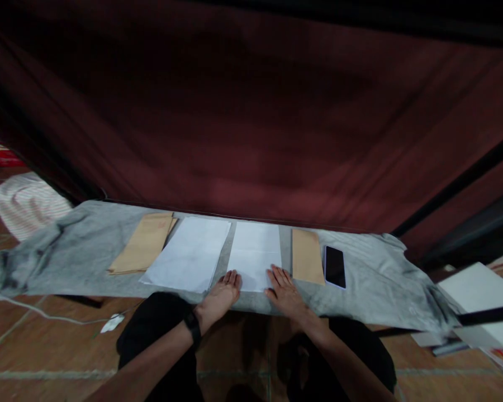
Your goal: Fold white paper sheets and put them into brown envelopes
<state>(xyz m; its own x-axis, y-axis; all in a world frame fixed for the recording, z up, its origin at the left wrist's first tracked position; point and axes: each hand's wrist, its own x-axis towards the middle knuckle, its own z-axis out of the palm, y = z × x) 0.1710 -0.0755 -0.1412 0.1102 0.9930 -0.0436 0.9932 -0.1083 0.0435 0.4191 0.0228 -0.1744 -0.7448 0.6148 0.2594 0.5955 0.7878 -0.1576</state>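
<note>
A white sheet of paper (255, 245) with a faint crease across it lies in front of me on the grey cloth. My left hand (226, 286) rests at its lower left corner, fingers stretched out. At the lower right edge, my right hand (283, 287) lies flat with its fingers spread. Just left is a stack of white paper (188, 251). Farther left sits a pile of brown envelopes (145, 243). A single brown envelope (308, 257) lies to the right of the sheet, close to my right hand.
A phone (335, 267) with a dark screen lies right of the single envelope. The grey cloth (369, 279) covers a narrow bench against a dark red fabric panel (251, 139). A white cable (58, 319) runs over the tiled floor at left. White boards (478, 296) stand at right.
</note>
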